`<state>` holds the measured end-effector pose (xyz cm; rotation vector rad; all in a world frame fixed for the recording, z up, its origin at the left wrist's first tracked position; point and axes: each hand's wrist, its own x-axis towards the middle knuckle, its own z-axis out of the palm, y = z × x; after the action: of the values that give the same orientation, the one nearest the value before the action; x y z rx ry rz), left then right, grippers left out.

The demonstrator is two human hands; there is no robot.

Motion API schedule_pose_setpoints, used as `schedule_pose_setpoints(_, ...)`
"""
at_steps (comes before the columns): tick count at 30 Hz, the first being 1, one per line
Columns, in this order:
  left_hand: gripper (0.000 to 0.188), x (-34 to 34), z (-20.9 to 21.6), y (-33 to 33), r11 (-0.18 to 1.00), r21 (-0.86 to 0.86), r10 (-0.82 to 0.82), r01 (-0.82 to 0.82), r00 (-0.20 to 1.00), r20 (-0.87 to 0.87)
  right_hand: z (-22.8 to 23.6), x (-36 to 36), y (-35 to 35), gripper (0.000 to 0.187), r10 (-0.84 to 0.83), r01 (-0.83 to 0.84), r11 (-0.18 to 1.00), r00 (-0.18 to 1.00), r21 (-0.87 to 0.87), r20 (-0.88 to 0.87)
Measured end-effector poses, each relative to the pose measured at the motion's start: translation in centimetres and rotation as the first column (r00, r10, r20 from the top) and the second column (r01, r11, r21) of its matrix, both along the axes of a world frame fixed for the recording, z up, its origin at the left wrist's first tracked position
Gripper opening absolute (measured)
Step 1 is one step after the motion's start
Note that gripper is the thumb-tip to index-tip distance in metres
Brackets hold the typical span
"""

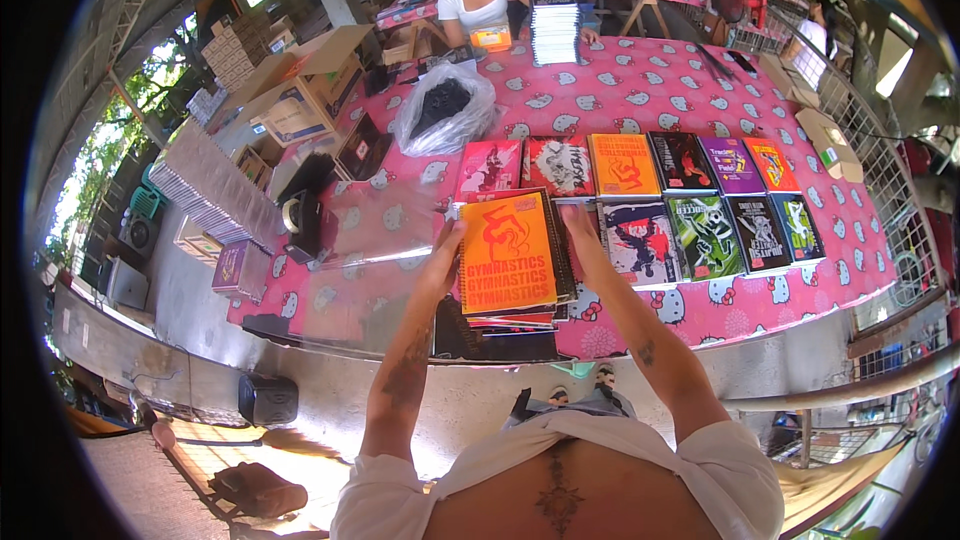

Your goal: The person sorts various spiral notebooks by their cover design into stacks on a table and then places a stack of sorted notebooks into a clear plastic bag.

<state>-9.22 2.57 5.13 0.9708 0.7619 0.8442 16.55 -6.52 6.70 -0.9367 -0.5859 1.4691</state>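
Note:
A stack of spiral-bound notebooks point(507, 252) sits at the table's near edge, topped by an orange one with a red figure on its cover. My left hand point(447, 248) presses against the stack's left side, along the upper part. From the right, my right hand point(582, 232) grips the opposite side, near the far corner. Edges of other notebooks stick out unevenly under the orange one, and a black surface lies beneath. Beyond and to the right, two rows of notebooks in various colours lie side by side, among them a green one point(706, 236) and a purple one point(731, 165).
Pink patterned cloth point(640, 100) covers the table. A clear plastic bag point(445, 112) with something black inside, clear sheeting point(370, 270) and a black tape dispenser point(301, 224) are on the left. Across the table a person point(480, 5) sits beside a tall notebook stack point(556, 32).

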Motion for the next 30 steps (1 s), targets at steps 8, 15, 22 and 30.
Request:
schedule_pose_setpoints(8, 0.055, 0.4, -1.2, -4.1, 0.995, -0.096, 0.016, -0.022, 0.997, -0.070, -2.9, -4.0, -4.6, 0.098, 0.102, -0.094, 0.994, 0.983, 0.060, -0.151)
schedule_pose_setpoints(15, 0.058, 1.2, 3.0, -1.9, 0.984, -0.072, -0.174, 0.165, 0.973, -0.151, -1.8, 0.7, 4.6, 0.087, 0.054, -0.080, 0.995, 0.930, 0.055, 0.362)
schedule_pose_setpoints(22, 0.077, 0.5, 3.7, -1.8, 0.999, -0.019, -0.048, 0.044, 0.923, -0.382, -3.4, 0.8, 8.3, 0.080, -0.477, 0.013, 0.840, 0.493, 0.542, 0.727)
schedule_pose_setpoints(30, 0.090, 5.7, 4.5, -1.0, 0.971, 0.235, 0.158, -0.045, 0.860, -0.485, -0.9, 11.6, 9.3, 0.077, -0.302, -0.303, 0.804, 0.532, 0.511, 0.791)
